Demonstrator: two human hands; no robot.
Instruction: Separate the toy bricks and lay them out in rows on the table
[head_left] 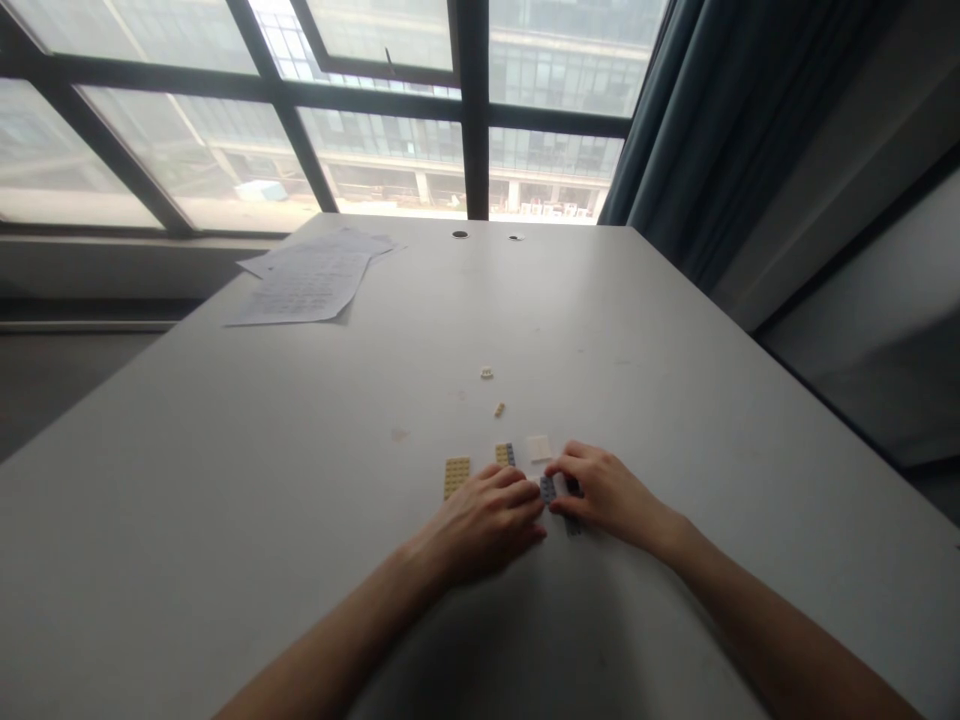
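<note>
On the white tabletop [300,500], the gray studded building piece [548,490] is between the two hands. The right hand [600,492] has its grip partly closed, thumb and forefinger pinching this piece. The left hand [495,518] is at its other side with bent fingers; whether its grip holds anything, I cannot tell. Beyond the left hand lie a tan studded plate [457,476] and a tan-and-gray studded plate [505,454]; a white flat piece [538,448] lies near the right hand.
</note>
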